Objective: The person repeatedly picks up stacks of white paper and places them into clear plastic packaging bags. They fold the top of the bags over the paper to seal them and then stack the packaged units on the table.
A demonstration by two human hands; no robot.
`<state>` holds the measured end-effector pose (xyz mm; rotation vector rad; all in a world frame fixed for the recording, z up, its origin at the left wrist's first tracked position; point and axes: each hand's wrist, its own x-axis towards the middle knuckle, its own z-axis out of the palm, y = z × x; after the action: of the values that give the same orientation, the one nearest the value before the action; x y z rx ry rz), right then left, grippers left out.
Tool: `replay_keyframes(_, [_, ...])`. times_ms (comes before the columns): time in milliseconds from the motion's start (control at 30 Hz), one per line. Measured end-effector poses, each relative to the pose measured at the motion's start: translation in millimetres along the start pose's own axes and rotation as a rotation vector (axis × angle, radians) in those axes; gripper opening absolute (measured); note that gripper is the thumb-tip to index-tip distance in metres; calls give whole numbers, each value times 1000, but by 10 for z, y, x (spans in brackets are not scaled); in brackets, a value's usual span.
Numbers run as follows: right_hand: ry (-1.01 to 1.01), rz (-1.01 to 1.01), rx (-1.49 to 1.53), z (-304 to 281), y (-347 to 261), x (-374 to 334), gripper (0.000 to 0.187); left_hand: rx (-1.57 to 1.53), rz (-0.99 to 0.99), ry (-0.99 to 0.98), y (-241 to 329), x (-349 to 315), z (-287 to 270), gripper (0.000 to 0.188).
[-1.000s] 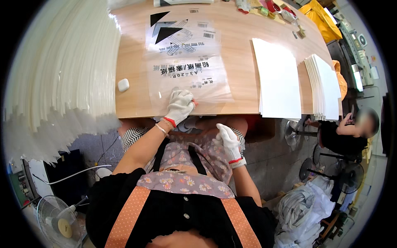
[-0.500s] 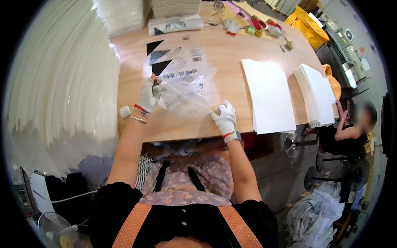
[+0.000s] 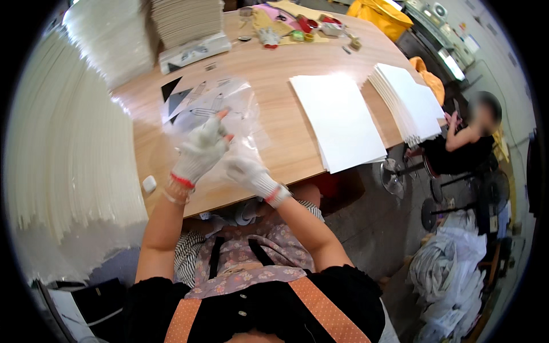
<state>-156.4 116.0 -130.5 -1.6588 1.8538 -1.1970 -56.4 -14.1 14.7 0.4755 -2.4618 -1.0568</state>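
Observation:
A clear plastic bag (image 3: 253, 128) lies over printed plastic packaging with black triangles (image 3: 182, 102) on the table. My left hand (image 3: 203, 148), in a white knit glove with bare tips on two fingers, is over the bag. Its thumb and forefinger are stretched out and apart, with nothing visible between them. My right hand (image 3: 251, 174), also gloved, is close beside it at the bag's near edge. Motion blurs its fingers, so I cannot make out whether they grip the plastic.
Tall white stacks (image 3: 74, 143) line the left side. A small white block (image 3: 149, 183) sits near the table edge (image 3: 274, 186). White sheets (image 3: 337, 123) and another pile (image 3: 406, 103) lie to the right. Tape rolls (image 3: 297, 35) and a glove (image 3: 268, 38) are farther back. A person sits at right.
My right hand has moved left, close to my left hand. The plastic bag, raised between both hands before, now lies flatter on the printed packaging. The whole view has shifted.

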Motion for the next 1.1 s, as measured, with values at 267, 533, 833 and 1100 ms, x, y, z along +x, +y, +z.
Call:
replay_keyframes(267, [137,522,-1037,-1726,905,-1680,91,209,278,523,186,-619,-21,43])
replay_keyframes(533, [52,652,-415,-2370,1207,-1546,103,-139,365,-41,594,-1011,485,18])
replay_keyframes(833, [286,363,-940,-1695,801,-1605,21,-1300,-663,-583,269,-770,1942,33])
replay_keyframes(1100, [348,597,470,-1439,-112,-2264,34,-717,-533,-596,310,-848,1207,41])
